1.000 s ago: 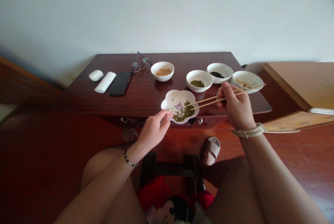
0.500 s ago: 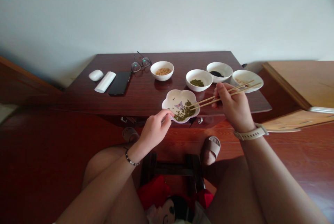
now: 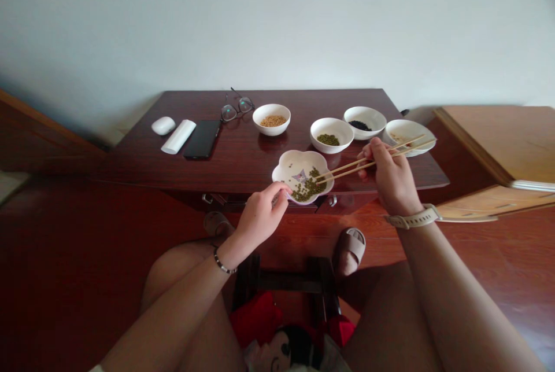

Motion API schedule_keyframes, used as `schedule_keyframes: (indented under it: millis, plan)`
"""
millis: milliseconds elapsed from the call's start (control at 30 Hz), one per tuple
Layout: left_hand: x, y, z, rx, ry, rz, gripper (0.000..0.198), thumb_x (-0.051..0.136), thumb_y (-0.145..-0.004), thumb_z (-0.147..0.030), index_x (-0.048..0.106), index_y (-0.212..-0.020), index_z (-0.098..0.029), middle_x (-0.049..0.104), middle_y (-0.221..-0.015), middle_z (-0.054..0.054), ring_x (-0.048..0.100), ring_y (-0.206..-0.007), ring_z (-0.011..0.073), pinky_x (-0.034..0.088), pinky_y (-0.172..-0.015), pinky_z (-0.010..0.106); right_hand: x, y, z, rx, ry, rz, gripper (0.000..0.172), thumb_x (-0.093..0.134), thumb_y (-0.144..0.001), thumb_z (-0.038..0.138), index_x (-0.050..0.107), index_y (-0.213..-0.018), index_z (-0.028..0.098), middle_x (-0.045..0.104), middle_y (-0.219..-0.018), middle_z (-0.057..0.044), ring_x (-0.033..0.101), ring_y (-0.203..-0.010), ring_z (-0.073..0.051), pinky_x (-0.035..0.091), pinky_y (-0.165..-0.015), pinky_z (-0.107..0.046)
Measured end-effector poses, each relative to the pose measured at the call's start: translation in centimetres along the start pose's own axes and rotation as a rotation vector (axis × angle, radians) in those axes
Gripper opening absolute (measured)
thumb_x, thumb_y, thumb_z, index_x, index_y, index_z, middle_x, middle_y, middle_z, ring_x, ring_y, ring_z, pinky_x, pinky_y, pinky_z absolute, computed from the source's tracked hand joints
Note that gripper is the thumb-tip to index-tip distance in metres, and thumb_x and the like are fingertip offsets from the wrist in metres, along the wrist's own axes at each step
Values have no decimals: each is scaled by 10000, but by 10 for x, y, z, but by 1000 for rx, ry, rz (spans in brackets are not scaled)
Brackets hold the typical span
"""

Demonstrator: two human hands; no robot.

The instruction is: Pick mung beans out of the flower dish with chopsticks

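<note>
My left hand (image 3: 265, 213) pinches the near left rim of a flower-shaped bowl (image 3: 289, 159) at the table's front edge. Green beans (image 3: 309, 188) lie in the bowl's near right part, beside a printed cartoon figure. My right hand (image 3: 392, 178) is closed around a pair of wooden chopsticks (image 3: 347, 170), whose tips reach in among the beans. Whether a bean sits between the tips is too small to tell. Behind the flower-shaped bowl stands a white bowl (image 3: 318, 128) with more green beans (image 3: 328, 140).
Another bowl (image 3: 375, 117) holds black beans, and one farther left (image 3: 260, 119) holds yellowish beans. A white dish (image 3: 418, 128) stands at the right. Glasses (image 3: 237, 109), a black phone (image 3: 202, 139), a white case (image 3: 178, 136) and a rounded white object (image 3: 163, 125) lie on the left of the table (image 3: 243, 161).
The view has shifted slightly. Both hands keep their holds on the bowl and the chopsticks, and the chopstick tips stay among the green beans.
</note>
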State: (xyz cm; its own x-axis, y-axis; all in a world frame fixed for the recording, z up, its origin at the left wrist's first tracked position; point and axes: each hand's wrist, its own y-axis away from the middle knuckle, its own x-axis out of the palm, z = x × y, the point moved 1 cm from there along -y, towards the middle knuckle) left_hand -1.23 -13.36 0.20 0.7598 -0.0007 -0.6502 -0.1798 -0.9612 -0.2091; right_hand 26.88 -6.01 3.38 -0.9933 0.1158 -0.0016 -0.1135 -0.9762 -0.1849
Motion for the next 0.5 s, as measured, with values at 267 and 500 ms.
schedule_keyframes:
  millis: [267, 500]
  plan:
    - [-2, 2, -7, 5, -46, -16, 222, 520, -1088, -225, 740, -1103, -210, 840, -976, 41, 749, -741, 174, 495, -700, 275, 2, 17, 24, -120, 192, 75, 484, 579, -1052, 685, 598, -818, 262, 556, -621, 1, 523, -495, -142, 380, -435, -282]
    - [-1, 2, -9, 9, -57, -10, 213, 524, -1090, -233, 734, -1113, -208, 837, -950, 38, 737, -701, 163, 472, -673, 267, 7, 18, 25, -170, 375, 55, 542, 505, -1085, 686, 587, -772, 250, 586, -585, -6, 545, -501, -142, 392, -464, -285]
